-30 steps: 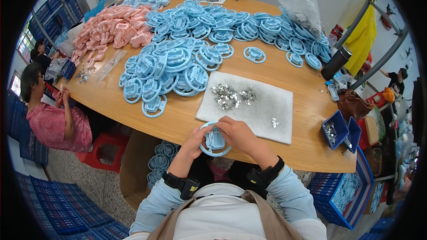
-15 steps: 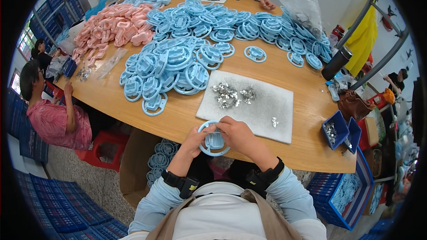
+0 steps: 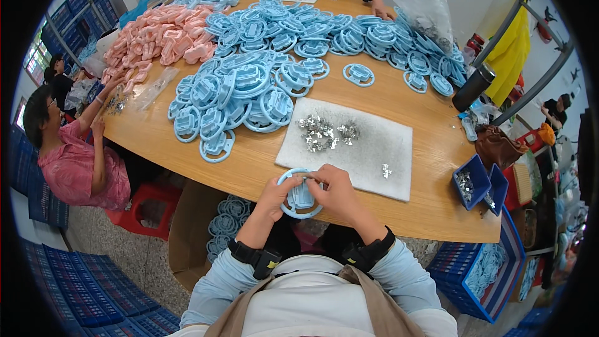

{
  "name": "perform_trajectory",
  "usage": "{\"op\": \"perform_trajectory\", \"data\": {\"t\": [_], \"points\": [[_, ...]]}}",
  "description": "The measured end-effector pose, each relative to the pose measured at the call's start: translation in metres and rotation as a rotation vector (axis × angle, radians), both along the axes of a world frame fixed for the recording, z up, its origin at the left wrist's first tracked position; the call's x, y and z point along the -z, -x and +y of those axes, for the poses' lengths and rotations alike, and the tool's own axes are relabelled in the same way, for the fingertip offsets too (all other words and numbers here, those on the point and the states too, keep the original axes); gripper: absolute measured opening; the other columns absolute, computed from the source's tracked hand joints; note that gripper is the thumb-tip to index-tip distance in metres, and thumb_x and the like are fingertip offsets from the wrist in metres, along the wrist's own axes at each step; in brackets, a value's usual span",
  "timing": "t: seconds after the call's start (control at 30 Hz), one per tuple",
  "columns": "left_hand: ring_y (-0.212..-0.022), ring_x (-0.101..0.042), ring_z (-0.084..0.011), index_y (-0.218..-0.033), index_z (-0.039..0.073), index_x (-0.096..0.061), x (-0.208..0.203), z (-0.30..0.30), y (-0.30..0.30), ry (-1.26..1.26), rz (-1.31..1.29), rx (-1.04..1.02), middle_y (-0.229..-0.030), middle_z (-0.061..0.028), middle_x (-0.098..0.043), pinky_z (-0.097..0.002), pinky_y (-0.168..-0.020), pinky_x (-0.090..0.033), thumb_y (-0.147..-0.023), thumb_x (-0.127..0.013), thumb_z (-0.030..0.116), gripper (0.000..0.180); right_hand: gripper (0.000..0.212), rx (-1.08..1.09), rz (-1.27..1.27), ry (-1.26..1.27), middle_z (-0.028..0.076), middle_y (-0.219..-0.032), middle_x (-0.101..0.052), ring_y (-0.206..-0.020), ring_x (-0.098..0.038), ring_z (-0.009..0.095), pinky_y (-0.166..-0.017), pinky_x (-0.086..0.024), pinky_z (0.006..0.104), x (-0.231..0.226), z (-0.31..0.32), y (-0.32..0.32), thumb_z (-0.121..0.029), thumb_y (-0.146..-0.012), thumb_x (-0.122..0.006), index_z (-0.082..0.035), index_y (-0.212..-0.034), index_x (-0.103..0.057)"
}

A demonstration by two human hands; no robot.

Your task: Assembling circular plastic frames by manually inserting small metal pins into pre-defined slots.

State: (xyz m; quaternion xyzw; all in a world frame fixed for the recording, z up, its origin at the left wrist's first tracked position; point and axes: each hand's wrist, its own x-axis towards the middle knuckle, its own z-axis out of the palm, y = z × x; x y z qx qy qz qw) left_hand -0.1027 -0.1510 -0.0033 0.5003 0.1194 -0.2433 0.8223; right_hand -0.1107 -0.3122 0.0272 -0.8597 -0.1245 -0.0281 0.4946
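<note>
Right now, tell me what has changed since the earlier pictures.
The pink-shirted co-worker has stretched an arm toward the pink pieces. The far co-worker's hands, together on a light-blue piece a second ago, are apart, one beside the blue pile. The left hand and right hand stay on the blue ring; the white mat and metal bits look unchanged.
</note>
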Motion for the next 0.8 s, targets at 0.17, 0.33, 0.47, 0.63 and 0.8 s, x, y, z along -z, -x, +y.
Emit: {"op": "perform_trajectory", "data": {"t": [0.17,0.33,0.47,0.63,0.8], "points": [[-0.073,-0.061,-0.0121,-0.098,-0.001,-0.058,0.002,-0.002,0.001,-0.015,-0.029,0.003,-0.085,-0.0053,-0.062,-0.0243,-0.061,-0.05,-0.079,-0.062,0.01,0.022,0.014,0.001,-0.068,0.086,0.012,-0.072,-0.054,-0.064,-0.056,0.031,-0.058,-0.046,0.0389,0.012,0.0,-0.009,-0.012,-0.073,-0.06,-0.005,-0.083,-0.066],[-0.075,-0.059,-0.0107,-0.103,0.002,-0.056,0.019,0.004,0.001,0.014,-0.107,0.068,-0.087,-0.0027,-0.06,-0.0243,-0.062,-0.048,-0.079,-0.061,0.009,0.026,0.029,0.128,-0.134,0.285,0.012,-0.078,-0.055,-0.063,-0.055,0.032,-0.057,-0.045,0.0406,0.016,0.0,-0.006,-0.016,-0.074,-0.062,-0.009,-0.103,-0.062],[-0.076,-0.058,-0.0108,-0.106,0.004,-0.054,0.015,0.004,0.001,0.042,-0.058,0.055,-0.09,-0.0025,-0.059,-0.0246,-0.063,-0.048,-0.08,-0.06,0.01,0.028,0.041,0.122,-0.056,0.42,0.011,-0.078,-0.053,-0.064,-0.056,0.03,-0.057,-0.045,0.0397,0.002,-0.001,0.011,-0.013,-0.077,-0.058,-0.013,-0.117,-0.053],[-0.076,-0.058,-0.0109,-0.105,0.004,-0.053,0.011,0.002,0.001,0.058,-0.033,0.042,-0.09,-0.0032,-0.059,-0.0241,-0.062,-0.048,-0.081,-0.06,0.01,0.026,0.046,-0.003,-0.217,0.499,0.008,-0.075,-0.051,-0.062,-0.056,0.027,-0.052,-0.045,0.0375,0.01,-0.003,0.027,-0.006,-0.075,-0.054,-0.015,-0.119,-0.052],[-0.075,-0.057,-0.0106,-0.104,0.004,-0.054,0.011,0.002,0.001,0.044,-0.032,0.045,-0.089,-0.0029,-0.058,-0.0238,-0.061,-0.047,-0.081,-0.059,0.011,0.024,0.046,-0.008,-0.201,0.607,0.008,-0.079,-0.054,-0.068,-0.058,0.024,-0.054,-0.046,0.0363,0.012,0.003,0.028,-0.006,-0.073,-0.054,-0.014,-0.118,-0.053]]}}
